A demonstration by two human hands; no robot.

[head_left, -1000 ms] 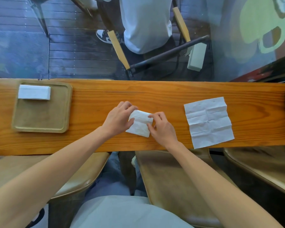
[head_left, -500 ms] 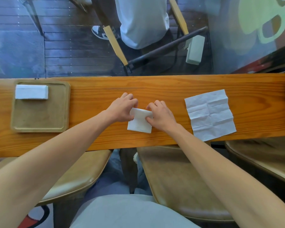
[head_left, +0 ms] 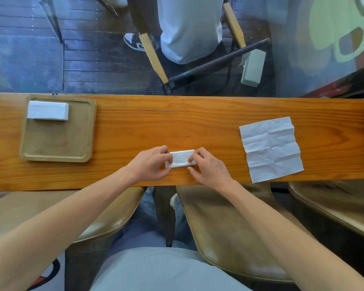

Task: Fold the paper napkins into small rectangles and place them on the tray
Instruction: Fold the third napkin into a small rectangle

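Napkin (head_left: 180, 158) now folded narrower than before, both hands (head_left: 149, 163) pinching its ends.

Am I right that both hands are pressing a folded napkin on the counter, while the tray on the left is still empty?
Not quite: the head view shows the tray already holds one folded napkin. The left hand and right hand do press a folded napkin on the counter.

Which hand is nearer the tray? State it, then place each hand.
Left. The left hand rests on the folded napkin's left end, just right of the tray. The right hand sits on the napkin's right end, farther away.
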